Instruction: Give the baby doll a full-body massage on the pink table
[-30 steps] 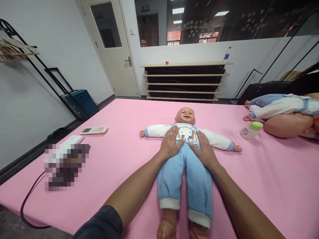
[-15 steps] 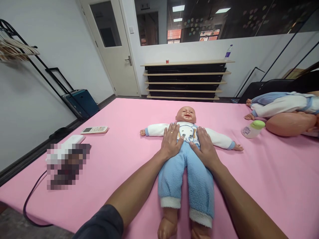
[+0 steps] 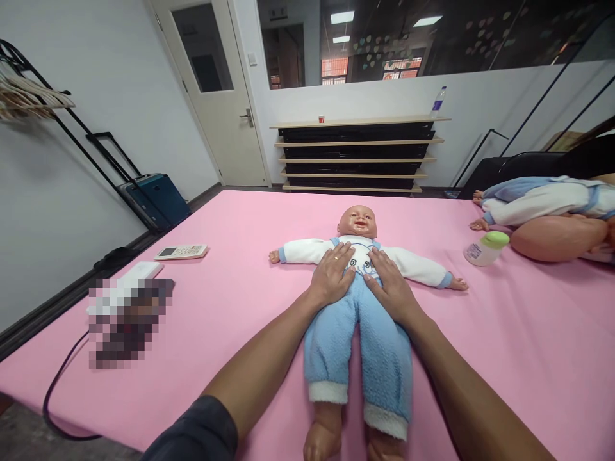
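A baby doll [image 3: 358, 333] lies on its back on the pink table cover [image 3: 230, 256], arms stretched out to the sides and feet toward me. It wears a white top with an elephant picture and fluffy blue trousers. My left hand [image 3: 332, 274] rests flat on the left side of the doll's belly, fingers extended toward its chest. On the opposite side my right hand [image 3: 393, 282] lies the same way, fingers straight. The hands partly cover the elephant picture, and a narrow gap separates the thumbs.
A white bottle with a green cap [image 3: 486, 248] and a second doll [image 3: 557, 238] lie at the right. To the left are a remote control [image 3: 181, 251], a white flat object [image 3: 144, 274] with a cable near it, and a blurred dark item. Shelves [image 3: 360, 136] stand behind.
Both hands' fingers have moved slightly inward over the elephant picture and a little down the doll's front. The doll stays in place.
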A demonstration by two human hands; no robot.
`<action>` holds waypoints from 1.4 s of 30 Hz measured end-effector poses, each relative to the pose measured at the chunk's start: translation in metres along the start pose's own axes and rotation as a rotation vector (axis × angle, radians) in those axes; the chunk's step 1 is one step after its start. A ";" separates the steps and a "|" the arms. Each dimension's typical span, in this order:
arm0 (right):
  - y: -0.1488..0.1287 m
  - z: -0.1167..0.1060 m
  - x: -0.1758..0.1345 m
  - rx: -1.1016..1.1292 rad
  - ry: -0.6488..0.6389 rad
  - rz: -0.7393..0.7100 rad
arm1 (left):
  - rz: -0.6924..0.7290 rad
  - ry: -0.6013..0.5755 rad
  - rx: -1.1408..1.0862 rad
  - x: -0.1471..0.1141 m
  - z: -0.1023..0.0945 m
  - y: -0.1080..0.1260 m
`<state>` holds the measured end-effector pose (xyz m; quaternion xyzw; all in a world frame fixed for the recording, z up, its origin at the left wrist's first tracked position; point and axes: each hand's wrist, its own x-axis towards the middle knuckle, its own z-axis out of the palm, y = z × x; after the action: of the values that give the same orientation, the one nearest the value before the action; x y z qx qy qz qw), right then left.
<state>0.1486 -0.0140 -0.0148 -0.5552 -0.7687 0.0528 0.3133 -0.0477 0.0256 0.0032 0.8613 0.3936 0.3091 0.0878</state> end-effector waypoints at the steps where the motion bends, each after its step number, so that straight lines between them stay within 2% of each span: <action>1: 0.001 0.000 0.000 0.006 0.002 0.008 | -0.004 0.002 -0.004 0.000 0.001 -0.001; 8: 0.005 0.002 -0.001 0.046 0.010 0.108 | -0.070 0.033 -0.019 0.000 0.003 -0.004; 20: 0.003 0.004 -0.004 0.007 0.047 0.245 | -0.292 0.071 0.083 -0.001 0.008 -0.002; 23: -0.003 -0.002 -0.004 -0.034 0.094 0.123 | -0.234 0.086 0.092 -0.003 0.002 0.002; 26: -0.008 -0.007 -0.003 -0.054 0.068 -0.079 | -0.028 0.045 0.080 -0.004 -0.006 0.006; 28: -0.009 -0.008 -0.002 -0.042 0.026 -0.128 | 0.052 -0.003 0.059 -0.003 -0.008 0.006; 31: -0.007 -0.006 -0.001 -0.018 -0.005 -0.080 | 0.029 -0.028 0.030 -0.002 -0.008 0.005; 42: 0.002 0.001 -0.001 0.033 0.006 0.107 | -0.135 0.007 -0.007 0.000 -0.001 0.000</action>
<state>0.1496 -0.0144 -0.0171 -0.5905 -0.7358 0.0806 0.3215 -0.0487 0.0249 0.0042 0.8314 0.4503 0.3065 0.1100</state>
